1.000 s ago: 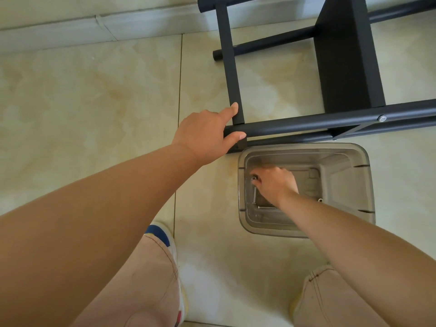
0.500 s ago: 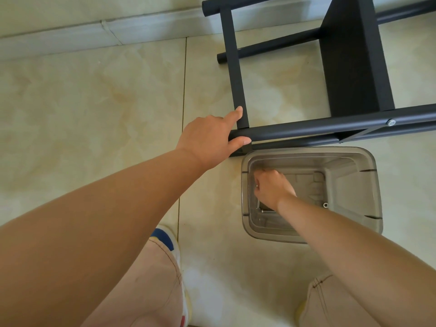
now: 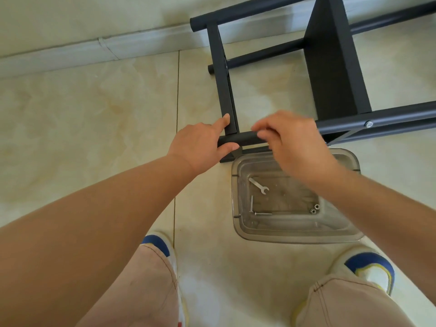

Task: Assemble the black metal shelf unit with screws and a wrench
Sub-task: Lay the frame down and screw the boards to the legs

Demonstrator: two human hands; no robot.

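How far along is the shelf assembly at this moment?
Partly done: the black frame lies on the floor with one bolt already in its near tube. The left hand holds the tube's end; the right hand is at the tube, contents hidden. The wrench, two screws and nuts sit unused in the clear bin.

Tiled floor with frame, tub and two shoes on it

The glossy cream tiles carry the black shelf frame, lying on its side beyond the fingertips of both hands and reaching toward the pale skirting board. A clear plastic tub sits on the floor just on the near side of the fingers, beside the frame's closest tube — below the right wrist. Nearer still stand two white-and-blue shoes, one either side of a grout line.
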